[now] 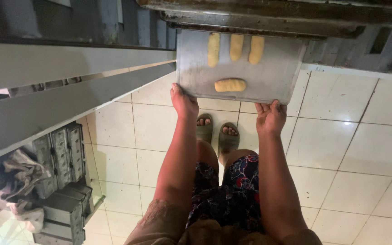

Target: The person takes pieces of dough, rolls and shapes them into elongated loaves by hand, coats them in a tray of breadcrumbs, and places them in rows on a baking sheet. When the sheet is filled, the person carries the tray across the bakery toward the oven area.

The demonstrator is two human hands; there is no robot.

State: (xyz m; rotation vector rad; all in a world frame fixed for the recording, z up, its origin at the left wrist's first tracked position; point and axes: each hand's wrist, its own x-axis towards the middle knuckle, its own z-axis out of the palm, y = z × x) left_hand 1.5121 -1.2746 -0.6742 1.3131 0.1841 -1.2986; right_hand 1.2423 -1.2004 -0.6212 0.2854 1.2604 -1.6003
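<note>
A metal baking tray (268,77) sticks out from under a dark metal shelf (273,13) at the top. On it lie several pale dough rolls: three upright ones (236,47) at the far side and one lying crosswise (230,85) near the front edge. My left hand (183,102) grips the tray's near left corner. My right hand (271,117) holds the near right corner from below. Both arms reach forward over my legs and sandalled feet (216,131).
White tiled floor (350,149) spreads below and to the right. A steel table edge (69,86) runs along the left. Stacked metal loaf tins (62,159) and crumpled cloth (14,174) sit beneath it at lower left.
</note>
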